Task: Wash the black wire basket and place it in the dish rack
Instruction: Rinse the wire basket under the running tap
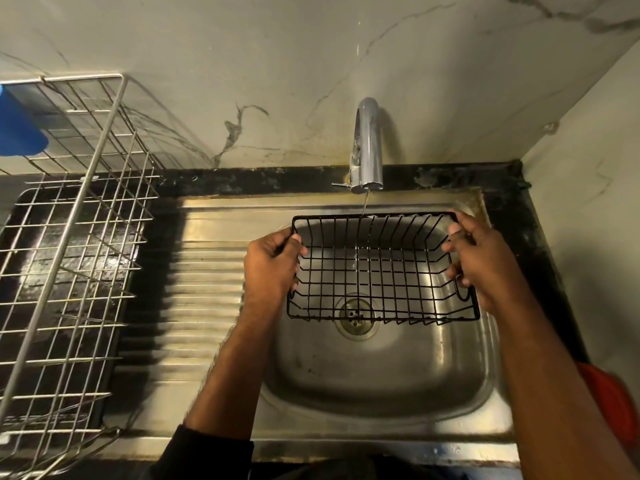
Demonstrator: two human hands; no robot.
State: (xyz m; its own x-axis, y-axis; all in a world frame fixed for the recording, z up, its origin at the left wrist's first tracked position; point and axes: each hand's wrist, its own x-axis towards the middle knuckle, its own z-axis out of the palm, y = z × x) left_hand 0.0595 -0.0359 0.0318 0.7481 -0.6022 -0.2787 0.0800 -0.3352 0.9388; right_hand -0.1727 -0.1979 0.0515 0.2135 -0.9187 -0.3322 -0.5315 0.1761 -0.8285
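The black wire basket (381, 268) hangs over the steel sink basin (381, 375), open side up, under the chrome tap (367, 147). A thin trickle of water falls from the spout onto the basket's far rim. My left hand (272, 265) grips the basket's left end, fingers curled round the wires. My right hand (483, 261) grips the right end the same way. The silver wire dish rack (72, 254) stands on the counter at the left.
A ribbed steel drainboard (204, 289) lies between rack and basin. A blue cup (19, 126) sits at the rack's far left corner. Something red (613, 403) lies at the right edge. The marble wall closes the back and right side. The drain (355, 317) is open.
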